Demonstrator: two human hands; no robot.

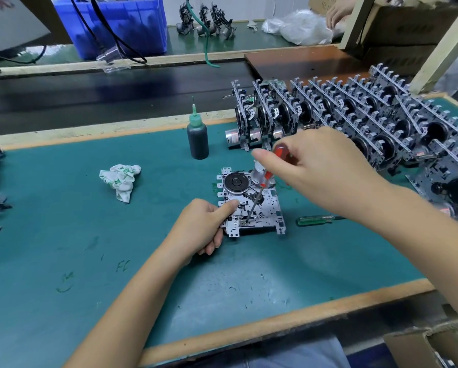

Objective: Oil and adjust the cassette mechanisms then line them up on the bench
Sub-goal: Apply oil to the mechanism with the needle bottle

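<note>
A cassette mechanism point(262, 205) lies flat on the green bench mat point(89, 235), its black flywheel at the upper left. My left hand point(204, 224) grips its left edge, thumb on top of the metal plate. My right hand point(320, 166) holds a red-handled screwdriver point(265, 181) from above; its tip touches the mechanism's lower left part. A dark oil bottle point(197, 136) with a green nozzle stands behind the mechanism. Several mechanisms point(355, 112) stand on edge in rows at the back right.
A crumpled white cloth point(121, 180) lies left of the mechanism. A green-handled screwdriver point(315, 219) lies to its right. More mechanisms point(456, 187) lie at the right edge. A blue bin point(116, 25) and another person's hand point(336, 11) are beyond the bench.
</note>
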